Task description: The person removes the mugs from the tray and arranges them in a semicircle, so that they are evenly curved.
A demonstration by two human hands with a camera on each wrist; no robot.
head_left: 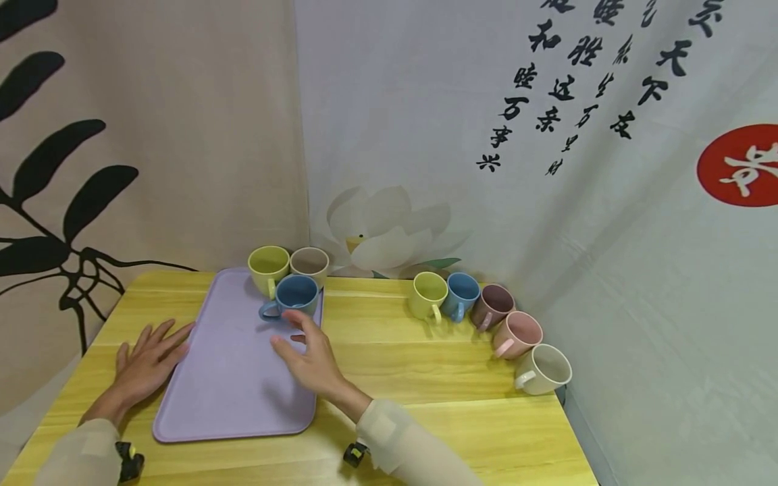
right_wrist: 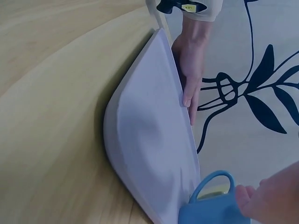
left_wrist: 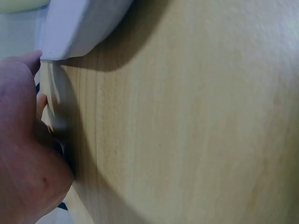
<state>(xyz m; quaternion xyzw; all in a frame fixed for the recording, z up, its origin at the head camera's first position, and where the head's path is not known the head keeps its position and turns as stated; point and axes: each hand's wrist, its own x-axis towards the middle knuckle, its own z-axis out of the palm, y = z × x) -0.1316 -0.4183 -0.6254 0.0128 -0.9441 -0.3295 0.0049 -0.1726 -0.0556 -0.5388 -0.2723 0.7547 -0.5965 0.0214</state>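
The blue mug (head_left: pixel 296 291) stands upright on the lilac tray (head_left: pixel 231 378), seemingly near its edge.

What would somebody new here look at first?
Probably the purple tray, where a blue mug by the right hand joins two other mugs at the far end. Next, the curved row of five mugs on the table to the tray's right. The bright red circle at the backdrop's far right pops out too.

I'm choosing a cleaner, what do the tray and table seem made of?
Tray: likely plastic, fairly matte, judging by its smooth, even lilac surface and rounded, moulded-looking rim. Table: wood or wood-look laminate, seemingly satin; grain streaks suit either.
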